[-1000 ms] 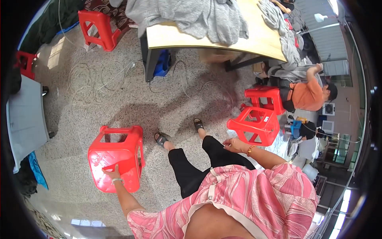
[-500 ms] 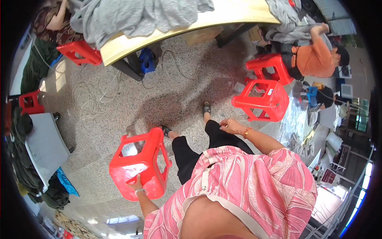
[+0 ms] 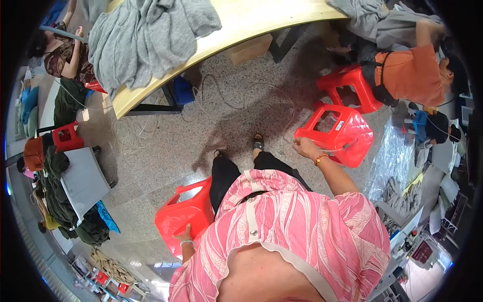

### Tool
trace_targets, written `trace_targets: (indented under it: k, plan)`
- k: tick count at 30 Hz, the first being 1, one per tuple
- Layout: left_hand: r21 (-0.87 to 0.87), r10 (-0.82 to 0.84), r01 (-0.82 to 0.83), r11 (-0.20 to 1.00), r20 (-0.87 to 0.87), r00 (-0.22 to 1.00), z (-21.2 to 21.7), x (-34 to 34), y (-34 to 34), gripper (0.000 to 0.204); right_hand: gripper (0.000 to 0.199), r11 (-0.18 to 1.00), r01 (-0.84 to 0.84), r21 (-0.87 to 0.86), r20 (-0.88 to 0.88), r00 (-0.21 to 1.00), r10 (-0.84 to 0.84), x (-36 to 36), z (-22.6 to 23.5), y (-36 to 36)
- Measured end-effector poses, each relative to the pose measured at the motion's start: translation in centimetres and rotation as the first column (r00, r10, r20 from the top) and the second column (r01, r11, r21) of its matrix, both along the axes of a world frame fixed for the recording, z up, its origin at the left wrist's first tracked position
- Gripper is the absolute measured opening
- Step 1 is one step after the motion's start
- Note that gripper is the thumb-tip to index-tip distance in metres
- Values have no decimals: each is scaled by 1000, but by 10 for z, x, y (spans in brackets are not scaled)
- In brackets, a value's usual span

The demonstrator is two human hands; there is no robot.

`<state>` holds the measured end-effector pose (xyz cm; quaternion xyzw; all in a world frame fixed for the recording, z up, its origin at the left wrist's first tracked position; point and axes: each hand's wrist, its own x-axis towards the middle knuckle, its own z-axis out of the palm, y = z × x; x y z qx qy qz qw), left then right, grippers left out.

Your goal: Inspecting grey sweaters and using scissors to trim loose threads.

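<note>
One red stool point(image 3: 172, 221), lower left, looks light, stiff, best rim-held (left fingers point(image 3: 187, 232) touch it, right fingers point(image 3: 299, 144) curl; clamping unclear).

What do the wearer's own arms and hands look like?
Short sleeves, pink with pale swirling lines; forearms uncovered. Left hand: no glove, pale band at the wrist. Right hand: no glove, reddish-orange bracelet, seemingly beaded.
</note>
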<state>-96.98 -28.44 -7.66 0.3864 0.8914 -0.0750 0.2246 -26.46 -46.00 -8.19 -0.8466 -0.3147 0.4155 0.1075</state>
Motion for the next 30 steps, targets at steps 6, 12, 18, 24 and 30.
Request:
trace_targets:
  k: [6, 12, 18, 24, 30]
  plan:
    - [-365, 376, 135, 921, 924, -66, 45, 87, 2, 140, 35, 1000, 8, 22, -2, 1000, -8, 46, -25, 7]
    - [-250, -73, 75, 965, 20, 997, -69, 106, -5, 122, 34, 998, -23, 55, -128, 991, 30, 79, -24, 65]
    - [-197, -238, 285, 938, 231, 943, -130, 308, 161, 119, 36, 971, -229, -71, -101, 970, 221, 141, -61, 125]
    - [-70, -421, 488, 870, 412, 808, -151, 499, 314, 116, 32, 981, -160, 109, 30, 987, 158, 223, 3, 237]
    - [43, -537, 604, 796, 512, 670, -163, 642, 404, 113, 23, 910, -90, 404, 56, 996, 73, 277, 42, 332]
